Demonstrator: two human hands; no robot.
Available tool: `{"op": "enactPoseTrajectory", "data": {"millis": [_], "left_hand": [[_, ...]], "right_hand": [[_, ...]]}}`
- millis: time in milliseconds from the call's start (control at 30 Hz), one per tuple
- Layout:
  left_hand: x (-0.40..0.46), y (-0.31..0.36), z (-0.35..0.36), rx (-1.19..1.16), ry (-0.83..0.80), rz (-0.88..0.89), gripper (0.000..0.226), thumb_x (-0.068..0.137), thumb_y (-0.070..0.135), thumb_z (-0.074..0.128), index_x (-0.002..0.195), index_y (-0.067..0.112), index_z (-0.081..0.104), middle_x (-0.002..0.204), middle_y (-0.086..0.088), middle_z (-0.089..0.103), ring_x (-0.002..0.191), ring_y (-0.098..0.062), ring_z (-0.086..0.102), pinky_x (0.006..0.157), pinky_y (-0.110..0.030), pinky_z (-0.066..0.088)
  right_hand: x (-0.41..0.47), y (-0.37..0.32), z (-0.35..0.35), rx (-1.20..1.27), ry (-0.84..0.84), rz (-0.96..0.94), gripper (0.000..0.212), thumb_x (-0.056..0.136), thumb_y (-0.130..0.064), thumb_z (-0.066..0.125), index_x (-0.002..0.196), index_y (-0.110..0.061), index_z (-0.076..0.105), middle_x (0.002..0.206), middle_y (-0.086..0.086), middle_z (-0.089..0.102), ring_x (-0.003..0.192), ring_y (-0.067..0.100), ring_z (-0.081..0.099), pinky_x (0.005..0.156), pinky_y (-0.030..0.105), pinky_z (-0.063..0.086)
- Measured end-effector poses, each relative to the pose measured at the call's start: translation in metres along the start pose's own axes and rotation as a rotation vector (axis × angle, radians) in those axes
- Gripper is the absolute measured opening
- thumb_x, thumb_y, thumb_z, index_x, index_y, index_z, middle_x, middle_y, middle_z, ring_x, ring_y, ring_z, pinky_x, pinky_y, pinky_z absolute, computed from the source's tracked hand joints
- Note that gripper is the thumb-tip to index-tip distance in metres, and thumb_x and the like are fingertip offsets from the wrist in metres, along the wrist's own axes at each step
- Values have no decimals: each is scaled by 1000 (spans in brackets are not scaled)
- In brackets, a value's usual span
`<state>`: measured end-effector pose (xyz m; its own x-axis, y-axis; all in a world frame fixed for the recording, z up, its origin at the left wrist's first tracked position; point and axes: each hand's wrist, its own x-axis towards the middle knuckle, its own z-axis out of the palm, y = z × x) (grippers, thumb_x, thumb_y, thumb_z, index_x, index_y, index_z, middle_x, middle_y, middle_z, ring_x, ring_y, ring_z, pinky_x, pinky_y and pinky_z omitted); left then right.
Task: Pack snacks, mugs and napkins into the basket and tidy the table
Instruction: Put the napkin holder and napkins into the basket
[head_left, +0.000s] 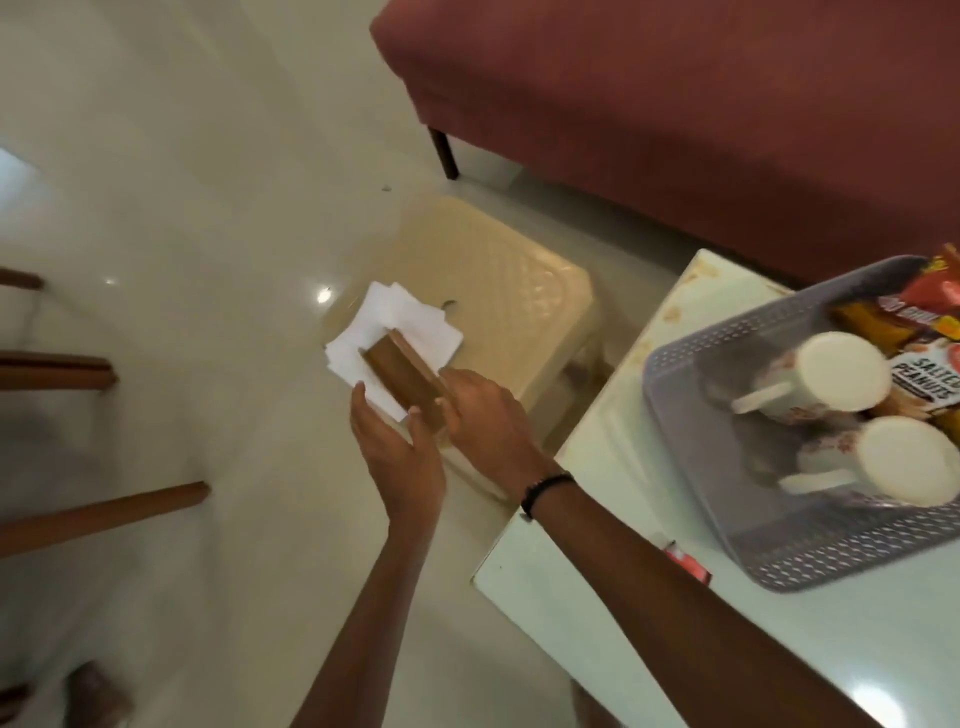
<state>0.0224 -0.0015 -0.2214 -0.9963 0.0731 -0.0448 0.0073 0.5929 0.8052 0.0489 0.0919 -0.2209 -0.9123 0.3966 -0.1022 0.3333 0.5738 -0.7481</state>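
White napkins (395, 327) stand fanned in a brown wooden holder (405, 379); two white mugs (826, 379) and snack packets (924, 384) lie in the grey basket (691, 415)

Both forearms are bare, with no sleeves in view, the left hand (397, 457) wears nothing, and a thin black beaded bracelet (545, 491) circles the wrist behind the right hand (488, 415)

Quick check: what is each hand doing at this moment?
Left hand: grip closed on the brown wooden napkin holder and its white paper napkins.
Right hand: fingers on the holder's other side, steadying it.
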Motion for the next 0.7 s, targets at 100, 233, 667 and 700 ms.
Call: {"op": "enactPoseTrajectory", "data": {"millis": [100,233,667,700], "left_hand": [[13,-2,-2,-17,-118,-93,62,93,11,47,146,24,17,147,-13,39,127,-25,48,88,-22,41],[16,-6,2,55,-175,-55,61,96,9,39,148,26,11,140,-14,49,93,-9,54,53,0,39],[-85,56,31,-36,-276,216,58,97,19,45,146,33,18,126,20,47,102,14,53,83,-2,42],[-100,63,38,-59,-318,243,58,98,21,45,146,34,17,130,21,47,108,11,53,90,-9,44]], "right_hand": [[16,-5,14,-110,-17,72,23,95,-18,43,112,-8,55,108,13,65,96,33,62,69,31,39],[22,-7,19,-127,-53,75,22,95,-17,41,104,-5,58,98,16,68,87,35,64,64,31,37],[-76,42,-64,-19,256,151,30,96,-26,42,115,-15,62,94,7,73,79,26,68,70,28,50],[-90,53,-75,-50,311,173,30,95,-25,42,114,-16,64,90,7,74,75,26,69,68,29,51]]}}
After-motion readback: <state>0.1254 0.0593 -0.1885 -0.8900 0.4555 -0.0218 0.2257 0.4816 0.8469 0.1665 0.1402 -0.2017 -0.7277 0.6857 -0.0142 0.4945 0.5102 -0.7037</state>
